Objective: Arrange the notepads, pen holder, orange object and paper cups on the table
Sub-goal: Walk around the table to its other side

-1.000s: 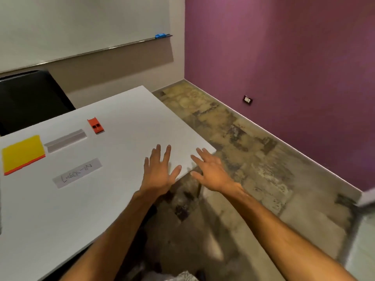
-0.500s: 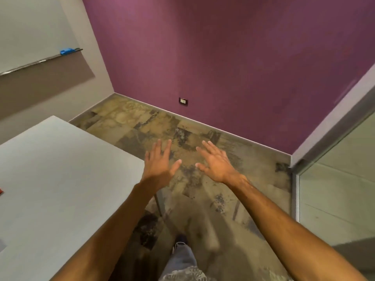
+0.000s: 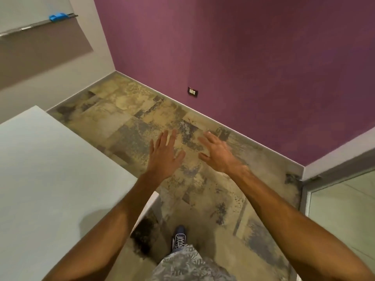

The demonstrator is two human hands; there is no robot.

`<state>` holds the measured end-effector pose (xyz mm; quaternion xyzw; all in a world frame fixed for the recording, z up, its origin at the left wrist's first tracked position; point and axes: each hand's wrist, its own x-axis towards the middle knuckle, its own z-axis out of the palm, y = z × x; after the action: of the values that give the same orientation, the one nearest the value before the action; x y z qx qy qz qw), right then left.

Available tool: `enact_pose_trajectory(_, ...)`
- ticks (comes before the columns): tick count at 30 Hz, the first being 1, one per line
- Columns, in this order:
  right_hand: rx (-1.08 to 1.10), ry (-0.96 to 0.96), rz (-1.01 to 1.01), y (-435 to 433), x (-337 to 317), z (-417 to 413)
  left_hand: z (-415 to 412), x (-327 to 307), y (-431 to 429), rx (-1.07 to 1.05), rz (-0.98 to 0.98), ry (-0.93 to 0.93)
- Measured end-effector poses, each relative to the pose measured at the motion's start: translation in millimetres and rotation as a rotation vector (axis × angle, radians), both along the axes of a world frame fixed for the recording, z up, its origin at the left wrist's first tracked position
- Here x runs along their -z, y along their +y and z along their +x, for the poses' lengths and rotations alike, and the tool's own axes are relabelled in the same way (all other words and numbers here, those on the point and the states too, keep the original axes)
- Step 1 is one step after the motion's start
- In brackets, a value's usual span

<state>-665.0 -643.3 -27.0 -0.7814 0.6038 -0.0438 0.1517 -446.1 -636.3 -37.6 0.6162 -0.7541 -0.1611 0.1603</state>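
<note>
— While the left hand (image 3: 164,157) and right hand (image 3: 218,154) are hovering spread and empty beyond the desk (image 3: 50,169) corner, where are the notepads, cups?
— Not showing on the desk; facing away is risking fumbled reaches.

white table (image 3: 50,179) on the left, mottled tan and grey floor (image 3: 129,120) beside it, blue shoe (image 3: 179,237) on the floor

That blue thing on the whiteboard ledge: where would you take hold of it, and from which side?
Probably around its middle, coming from the front and above. The blue thing lies lengthwise on the ledge with the board behind it, so only its top and front look free. Finer shape is too small to tell.
</note>
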Motion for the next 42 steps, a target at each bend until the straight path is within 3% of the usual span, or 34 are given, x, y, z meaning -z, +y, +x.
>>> enact_pose_trajectory(5,-0.083,0.028,0.006,-76.8,6.1,12.2,15.1,4.4,-55.6,-0.057,0.062,-0.088)
enact_pose_trajectory(21,-0.338,-0.083,0.104,-350.8,30.2,66.3,49.4,30.3,-241.3,-0.410,0.101,-0.073)
enact_pose_trajectory(28,-0.518,-0.088,0.064,-471.9,16.0,96.0,59.5,14.2,-325.3,-0.592,0.101,-0.097)
enact_pose_trajectory(32,-0.622,-0.096,-0.041,-527.5,11.8,130.1,85.5,-1.7,-364.7,-0.687,0.105,-0.113)
enact_pose_trajectory(42,-0.812,-0.095,-0.054,-641.3,16.8,277.5,212.4,2.3,-448.5,-0.866,0.098,-0.214)
